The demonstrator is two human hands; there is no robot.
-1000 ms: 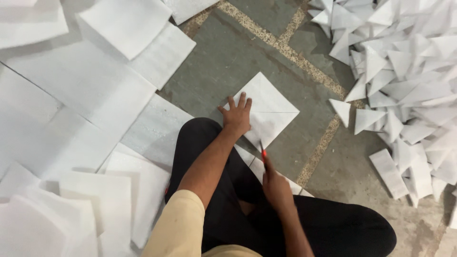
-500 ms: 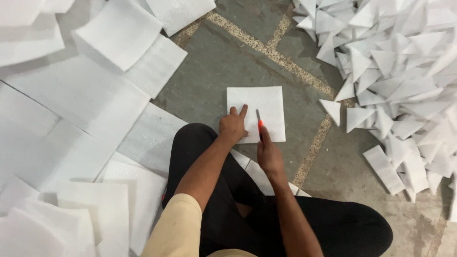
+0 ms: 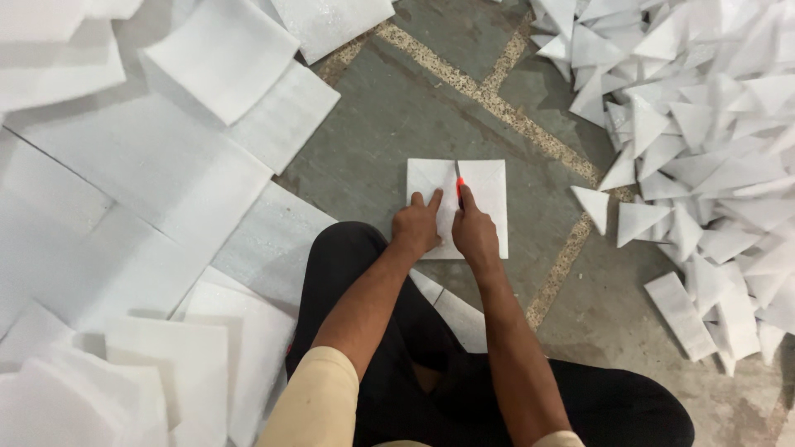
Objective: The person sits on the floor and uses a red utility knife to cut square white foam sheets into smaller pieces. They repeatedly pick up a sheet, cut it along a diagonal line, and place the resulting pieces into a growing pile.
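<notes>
Mid-frame on the grey floor (image 3: 373, 165), I see a white square sheet (image 3: 489, 207) lying flat, its near edge just ahead of the knees. My left hand (image 3: 416, 228) presses down on the sheet's lower left part, fingers (image 3: 434, 201) spread and released, holding nothing, only pinning. My right hand (image 3: 474, 234) is clenched around an orange-handled knife (image 3: 459, 184), whose blade points away from me toward the top of the frame, resting on the sheet near its centre line. The knife's long axis runs straight up the frame, parallel to the sheet's side edges. Both hands touch the sheet; the right is the one on the cutting line, the left just beside it. Large white sheets (image 3: 124, 190) cover the left of the frame; a heap of cut triangles (image 3: 704, 124) fills the upper right.
</notes>
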